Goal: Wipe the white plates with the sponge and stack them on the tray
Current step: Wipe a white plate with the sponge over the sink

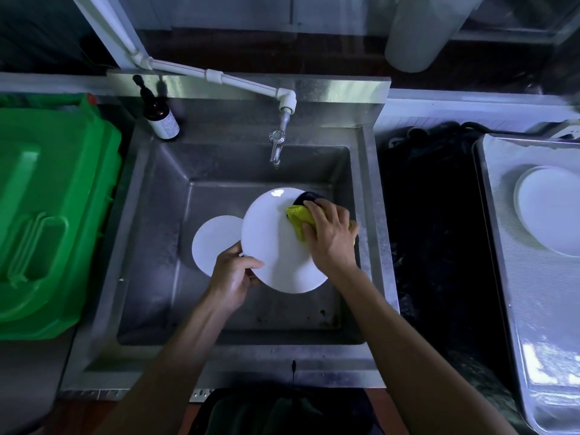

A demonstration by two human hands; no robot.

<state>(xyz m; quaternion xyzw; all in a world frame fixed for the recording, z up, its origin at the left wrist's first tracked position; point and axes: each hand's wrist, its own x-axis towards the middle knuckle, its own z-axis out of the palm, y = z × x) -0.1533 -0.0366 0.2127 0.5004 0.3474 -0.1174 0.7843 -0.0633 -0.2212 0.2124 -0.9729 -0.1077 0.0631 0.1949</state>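
Pinching the plate (276,243) by its near-left rim, my left grip (233,274) steadies it while my right grip (329,237) presses the sponge (298,218) on its far-right edge, tray (502,246) well off right.

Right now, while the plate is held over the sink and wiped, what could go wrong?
The left hand grips the held plate only at its lower edge, so pressure from the sponge under the right hand might tip it or make it slip. It could then fall onto the second plate lying in the sink and chip both.
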